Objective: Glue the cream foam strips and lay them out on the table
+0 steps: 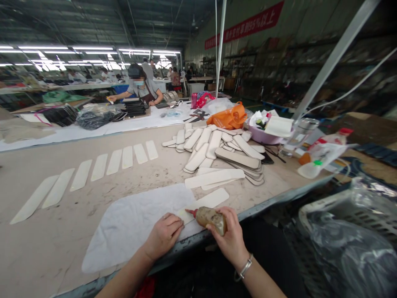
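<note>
My right hand (230, 236) is wrapped round a squeeze bottle (210, 218), brownish and stained, with a red nozzle. The bottle lies tilted, its nozzle pointing left over a cream-coloured strip (214, 198) with rounded ends. At the near end of that strip, the bent fingers of my left hand (164, 232) are pressed together on its edge. Under the strip's near part lies a white cloth (130, 225). Just beyond it, another pale strip (214, 178) rests beside a heap of dark-edged pieces (214, 145). Whether liquid is leaving the nozzle is too small to tell.
A slanting row of cream strips (81, 175) lies at left. Behind the heap are an orange bag (229, 117) and a purple basin (266, 135). A plastic crate (313, 211) stands right of the table edge. Across the table, a person (141, 89) works beside stacked dark pieces.
</note>
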Demonstrator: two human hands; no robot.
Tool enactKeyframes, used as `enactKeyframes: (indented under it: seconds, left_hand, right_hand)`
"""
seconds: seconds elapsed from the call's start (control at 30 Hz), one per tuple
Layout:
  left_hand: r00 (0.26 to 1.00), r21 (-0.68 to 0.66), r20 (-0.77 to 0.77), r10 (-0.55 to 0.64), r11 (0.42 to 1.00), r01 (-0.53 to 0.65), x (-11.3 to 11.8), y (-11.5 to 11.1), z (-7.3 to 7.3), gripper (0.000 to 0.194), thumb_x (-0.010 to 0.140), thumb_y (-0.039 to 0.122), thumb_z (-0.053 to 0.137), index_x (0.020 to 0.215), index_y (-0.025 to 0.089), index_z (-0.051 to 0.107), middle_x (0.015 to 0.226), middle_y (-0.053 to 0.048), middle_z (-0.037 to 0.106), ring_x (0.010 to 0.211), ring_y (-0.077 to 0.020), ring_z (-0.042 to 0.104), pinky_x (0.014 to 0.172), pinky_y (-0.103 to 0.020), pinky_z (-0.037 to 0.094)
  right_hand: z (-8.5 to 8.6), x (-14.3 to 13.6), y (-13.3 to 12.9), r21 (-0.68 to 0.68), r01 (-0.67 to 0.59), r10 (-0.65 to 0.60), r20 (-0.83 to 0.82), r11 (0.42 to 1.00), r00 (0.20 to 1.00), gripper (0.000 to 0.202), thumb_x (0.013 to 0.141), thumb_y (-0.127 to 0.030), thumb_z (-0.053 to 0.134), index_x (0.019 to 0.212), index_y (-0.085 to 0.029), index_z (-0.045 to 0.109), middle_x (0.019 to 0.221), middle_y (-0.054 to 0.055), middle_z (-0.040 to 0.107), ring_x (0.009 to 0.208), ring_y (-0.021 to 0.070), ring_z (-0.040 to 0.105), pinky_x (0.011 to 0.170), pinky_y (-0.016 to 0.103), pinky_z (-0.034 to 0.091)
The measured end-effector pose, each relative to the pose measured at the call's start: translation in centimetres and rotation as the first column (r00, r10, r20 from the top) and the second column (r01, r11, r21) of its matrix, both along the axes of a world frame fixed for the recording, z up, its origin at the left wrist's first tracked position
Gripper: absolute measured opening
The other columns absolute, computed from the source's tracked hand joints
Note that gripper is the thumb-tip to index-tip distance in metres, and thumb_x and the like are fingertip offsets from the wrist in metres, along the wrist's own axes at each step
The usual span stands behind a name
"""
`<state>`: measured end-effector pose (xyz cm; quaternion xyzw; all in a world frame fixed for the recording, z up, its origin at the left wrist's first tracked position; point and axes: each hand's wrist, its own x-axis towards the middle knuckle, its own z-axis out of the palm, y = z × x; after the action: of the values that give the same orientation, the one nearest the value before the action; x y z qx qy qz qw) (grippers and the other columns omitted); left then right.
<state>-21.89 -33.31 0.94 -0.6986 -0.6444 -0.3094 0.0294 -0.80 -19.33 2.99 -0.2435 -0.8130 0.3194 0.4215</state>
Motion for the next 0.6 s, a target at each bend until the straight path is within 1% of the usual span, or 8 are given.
enactKeyframes:
  seconds: [0.13,0.23,0.3,0.43,0.53,0.6]
  left_hand:
    - [1.0,0.024,-0.014,0.003,1.0,-0.003,0.0,0.2,0.1,0.017,0.09,0.016,0.051,0.093,0.018,0.068,0.086,-0.006,0.066,0.082,-0.0158,0.059,0.076,-0.031,0.052]
    - [1.0,0.039,-0.017,0.007,0.999,-0.006,0.0,0.3,0.1,0.016,0.09,0.015,0.052,0.092,0.018,0.068,0.087,-0.006,0.066,0.082,-0.0157,0.059,0.075,-0.03,0.053]
    - [1.0,0.052,-0.018,0.0,0.999,0.001,0.0,0.3,0.1,0.015,0.089,0.015,0.053,0.094,0.018,0.067,0.087,-0.006,0.066,0.082,-0.0157,0.06,0.075,-0.029,0.053]
    - [1.0,0.072,-0.025,-0.017,0.997,0.019,-0.1,0.3,0.0,0.015,0.089,0.014,0.053,0.094,0.018,0.066,0.087,-0.006,0.065,0.083,-0.0156,0.06,0.075,-0.029,0.053]
    - [0.999,0.077,-0.032,-0.02,0.997,0.023,-0.2,0.3,0.0,0.015,0.089,0.014,0.053,0.093,0.018,0.066,0.087,-0.006,0.066,0.082,-0.0152,0.061,0.075,-0.028,0.054]
    - [0.999,0.087,-0.034,-0.018,0.996,0.021,-0.2,0.4,0.0,0.015,0.089,0.014,0.053,0.093,0.018,0.066,0.087,-0.006,0.066,0.082,-0.0151,0.062,0.075,-0.028,0.054]
  right_hand:
    - [0.0,1.3,1.3,0.049,0.115,-0.115,-0.001,0.992,0.993,0.033,0.086,-0.032,0.064,0.114,-0.023,0.049,0.108,0.009,0.048,0.099,0.0247,0.053,0.088,0.042,0.049]
    - [0.0,2.4,2.5,0.083,0.206,-0.207,-0.003,0.975,0.978,0.032,0.087,-0.032,0.063,0.114,-0.023,0.049,0.107,0.009,0.048,0.098,0.0242,0.054,0.087,0.042,0.05]
    - [0.0,3.0,3.4,0.098,0.284,-0.286,0.009,0.954,0.958,0.031,0.087,-0.033,0.062,0.114,-0.023,0.049,0.107,0.009,0.049,0.098,0.0245,0.054,0.087,0.042,0.051]
    - [-0.1,4.0,4.8,0.128,0.435,-0.442,0.033,0.891,0.896,0.034,0.087,-0.039,0.061,0.114,-0.023,0.049,0.108,0.01,0.049,0.096,0.0258,0.054,0.084,0.044,0.052]
    - [0.0,4.4,5.5,0.146,0.502,-0.512,0.04,0.852,0.858,0.036,0.087,-0.042,0.059,0.115,-0.022,0.049,0.109,0.011,0.048,0.096,0.0269,0.055,0.08,0.044,0.053]
    - [0.1,4.4,5.7,0.144,0.522,-0.531,0.034,0.841,0.847,0.036,0.087,-0.042,0.059,0.115,-0.022,0.049,0.109,0.011,0.048,0.096,0.0275,0.055,0.079,0.045,0.053]
